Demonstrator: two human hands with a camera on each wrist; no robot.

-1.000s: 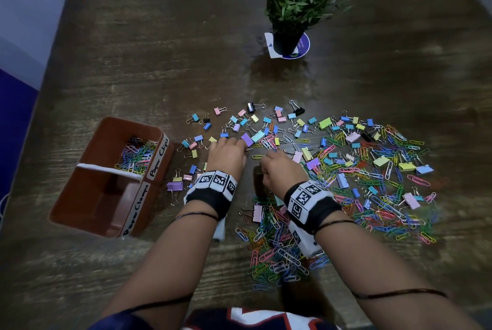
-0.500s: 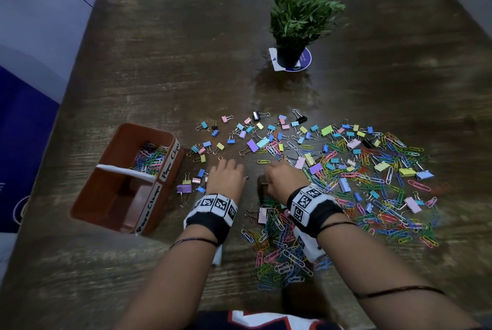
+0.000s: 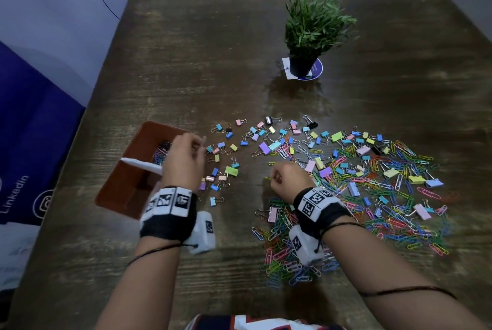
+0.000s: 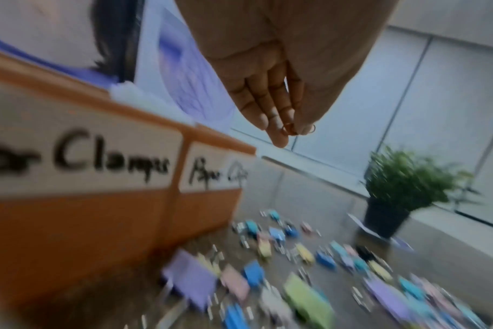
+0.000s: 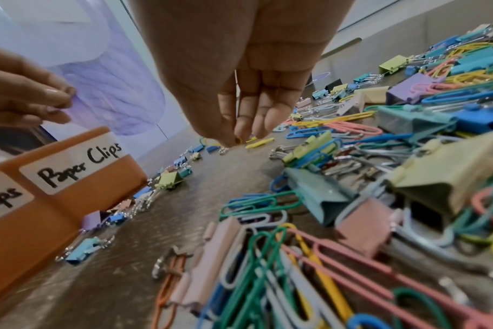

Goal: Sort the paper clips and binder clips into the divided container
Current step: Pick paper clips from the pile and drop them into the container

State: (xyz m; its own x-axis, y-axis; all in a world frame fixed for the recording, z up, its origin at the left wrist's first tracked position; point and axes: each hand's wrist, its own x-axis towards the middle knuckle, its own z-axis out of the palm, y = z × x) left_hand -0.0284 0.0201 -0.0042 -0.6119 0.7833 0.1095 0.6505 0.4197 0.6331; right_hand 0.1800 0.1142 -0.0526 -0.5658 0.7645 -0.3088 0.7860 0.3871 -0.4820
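left hand [image 3: 183, 153] over the orange bin [image 3: 125, 191], right hand [image 3: 286, 179] down at the pile

left pinches a thin wire clip [image 4: 290, 131] above the far compartment; right pinches a slim yellow clip [image 3: 267, 177] on the grainy wood table [image 3: 213, 63], beside glossy clips [image 3: 399, 196] and boxy binder clips [image 3: 231, 170].

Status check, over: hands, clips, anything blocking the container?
Left hand pinching a paper clip over the container. Right hand pinching a yellow clip at the pile. Nothing blocking.
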